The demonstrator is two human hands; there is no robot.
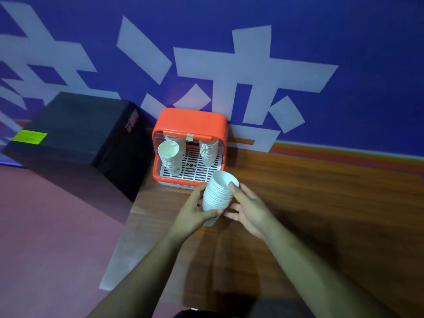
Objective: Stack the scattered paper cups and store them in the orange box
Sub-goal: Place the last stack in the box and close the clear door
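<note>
a blue wall (pixel 344 31) with large white lettering stands behind a wooden table (pixel 321 214). a black box (pixel 75 125) sits on the left, with an open orange box (pixel 190 120) just beside it, holding two stacks of cups (pixel 169 157). in front of it, the left hand (pixel 192 214) and right hand (pixel 250 210) both grasp a tilted stack of paper cups (pixel 219 191) above the table.

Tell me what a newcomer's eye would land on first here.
The bright orange box against the blue wall stands out first. It is open toward the camera, with a left cup stack and a right cup stack inside. Just in front of it, over the wooden table, the left hand and right hand hold a tall stack of white paper cups between them.
</note>
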